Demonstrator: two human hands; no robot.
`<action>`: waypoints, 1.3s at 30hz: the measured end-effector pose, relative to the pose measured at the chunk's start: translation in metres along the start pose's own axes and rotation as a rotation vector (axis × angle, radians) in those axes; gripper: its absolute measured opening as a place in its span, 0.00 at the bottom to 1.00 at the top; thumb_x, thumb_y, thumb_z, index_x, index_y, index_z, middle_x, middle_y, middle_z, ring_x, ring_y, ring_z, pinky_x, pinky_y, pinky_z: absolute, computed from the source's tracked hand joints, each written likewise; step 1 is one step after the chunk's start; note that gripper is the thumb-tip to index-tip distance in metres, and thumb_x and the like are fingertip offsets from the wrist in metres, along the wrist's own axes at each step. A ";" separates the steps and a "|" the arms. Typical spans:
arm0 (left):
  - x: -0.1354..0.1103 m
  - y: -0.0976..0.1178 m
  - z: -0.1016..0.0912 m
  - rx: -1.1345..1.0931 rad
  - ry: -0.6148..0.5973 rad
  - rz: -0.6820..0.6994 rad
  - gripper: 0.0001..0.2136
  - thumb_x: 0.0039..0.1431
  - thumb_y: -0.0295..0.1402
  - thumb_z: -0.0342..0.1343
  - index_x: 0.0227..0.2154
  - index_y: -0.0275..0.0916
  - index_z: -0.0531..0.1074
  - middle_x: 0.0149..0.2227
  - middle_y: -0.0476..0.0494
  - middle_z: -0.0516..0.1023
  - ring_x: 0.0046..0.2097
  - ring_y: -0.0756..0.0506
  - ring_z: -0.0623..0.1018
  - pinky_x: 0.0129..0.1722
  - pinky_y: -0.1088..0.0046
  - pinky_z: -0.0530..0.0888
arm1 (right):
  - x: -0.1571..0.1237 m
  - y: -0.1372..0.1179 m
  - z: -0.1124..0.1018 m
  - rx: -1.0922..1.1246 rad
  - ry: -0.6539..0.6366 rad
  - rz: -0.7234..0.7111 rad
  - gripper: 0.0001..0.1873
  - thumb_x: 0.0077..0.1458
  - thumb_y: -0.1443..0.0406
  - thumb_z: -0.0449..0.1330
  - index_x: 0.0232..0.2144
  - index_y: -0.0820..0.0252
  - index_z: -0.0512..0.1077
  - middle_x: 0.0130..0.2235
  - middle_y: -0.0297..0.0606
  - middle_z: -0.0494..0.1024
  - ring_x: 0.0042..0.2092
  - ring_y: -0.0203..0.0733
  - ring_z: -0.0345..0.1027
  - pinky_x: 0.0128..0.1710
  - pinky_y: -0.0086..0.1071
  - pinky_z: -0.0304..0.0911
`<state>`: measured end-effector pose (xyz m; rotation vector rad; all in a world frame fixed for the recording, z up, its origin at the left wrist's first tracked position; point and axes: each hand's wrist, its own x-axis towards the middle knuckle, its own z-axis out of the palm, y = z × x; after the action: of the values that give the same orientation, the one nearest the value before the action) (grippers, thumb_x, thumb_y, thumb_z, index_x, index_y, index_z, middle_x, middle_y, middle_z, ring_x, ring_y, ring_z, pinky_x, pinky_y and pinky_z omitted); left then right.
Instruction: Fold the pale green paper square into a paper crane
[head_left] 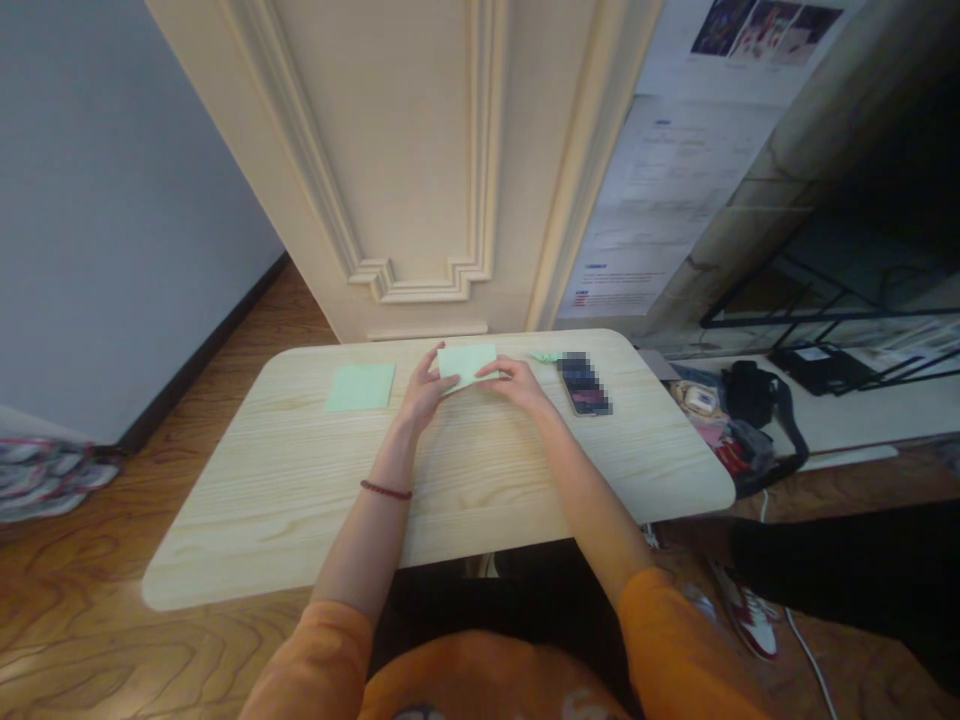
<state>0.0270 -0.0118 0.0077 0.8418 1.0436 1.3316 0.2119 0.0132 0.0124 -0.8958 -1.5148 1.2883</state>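
Observation:
Both my hands hold one pale green paper sheet (pixel 466 362) just above the far middle of the light wooden table (pixel 300 500). My left hand (pixel 424 388) pinches its left edge, fingers closed on it. My right hand (pixel 516 384) grips its right lower edge the same way. A second pale green sheet (pixel 361 387) lies flat on the table to the left of my left hand. A small folded green paper piece (pixel 544 356) rests just beyond my right hand.
A phone (pixel 584 384) lies on the table right of my right hand. A cream panelled door (pixel 420 150) stands behind the table. Bags and clutter (pixel 739 420) sit on the floor to the right, shoes (pixel 45 475) at the left.

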 end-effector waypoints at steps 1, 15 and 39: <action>-0.001 0.001 0.001 -0.007 -0.021 0.007 0.42 0.36 0.26 0.68 0.60 0.41 0.64 0.39 0.44 0.82 0.39 0.45 0.80 0.42 0.67 0.77 | 0.000 0.000 0.000 0.017 0.012 0.004 0.11 0.34 0.61 0.72 0.25 0.57 0.80 0.35 0.35 0.79 0.42 0.41 0.71 0.45 0.35 0.66; -0.004 0.007 0.013 -0.068 -0.088 -0.076 0.16 0.46 0.42 0.62 0.34 0.34 0.80 0.42 0.37 0.82 0.46 0.39 0.79 0.44 0.66 0.75 | 0.006 0.005 0.004 0.335 0.280 0.076 0.20 0.30 0.58 0.74 0.24 0.58 0.69 0.28 0.31 0.77 0.32 0.35 0.69 0.37 0.31 0.68; -0.008 -0.006 0.022 0.073 0.053 0.104 0.22 0.30 0.43 0.74 0.30 0.35 0.81 0.31 0.41 0.83 0.32 0.47 0.79 0.37 0.70 0.74 | -0.002 -0.004 0.020 0.480 0.217 0.218 0.23 0.27 0.59 0.76 0.30 0.59 0.78 0.33 0.36 0.82 0.37 0.41 0.74 0.40 0.34 0.68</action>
<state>0.0497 -0.0183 0.0105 0.9305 1.1084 1.4170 0.1938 0.0049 0.0158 -0.8617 -0.9000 1.5674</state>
